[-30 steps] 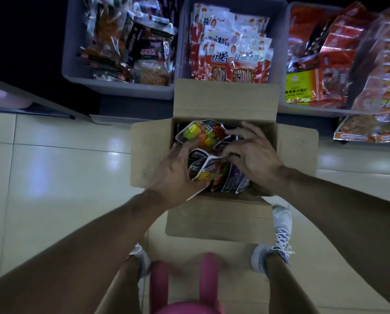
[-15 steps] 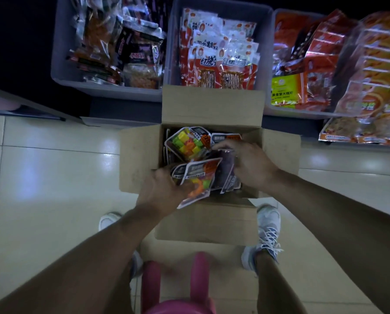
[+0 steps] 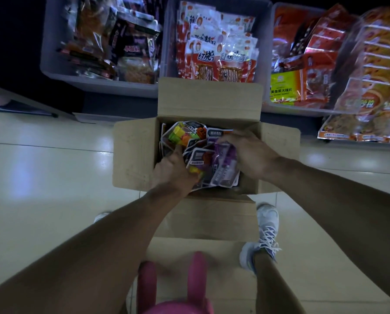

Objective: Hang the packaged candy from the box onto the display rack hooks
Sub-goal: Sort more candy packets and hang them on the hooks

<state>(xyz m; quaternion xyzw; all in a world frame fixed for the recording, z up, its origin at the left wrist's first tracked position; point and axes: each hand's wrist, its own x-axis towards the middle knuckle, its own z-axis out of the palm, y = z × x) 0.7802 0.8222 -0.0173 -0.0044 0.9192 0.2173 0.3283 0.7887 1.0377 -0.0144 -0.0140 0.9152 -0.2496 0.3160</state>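
Candy packets are gathered in the box point(image 3: 135, 155)

The purple packet point(image 3: 225, 162) is now pinched by the right hand point(image 3: 250, 152) — the left hand point(image 3: 175, 175) probably grips the bundle point(image 3: 197, 158); nothing hung yet.

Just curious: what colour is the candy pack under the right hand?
Purple candy pack, seen in the head view, under the right hand.

Left hand point(image 3: 174, 169) and right hand point(image 3: 250, 152) curled, gripping, arms outstretched.
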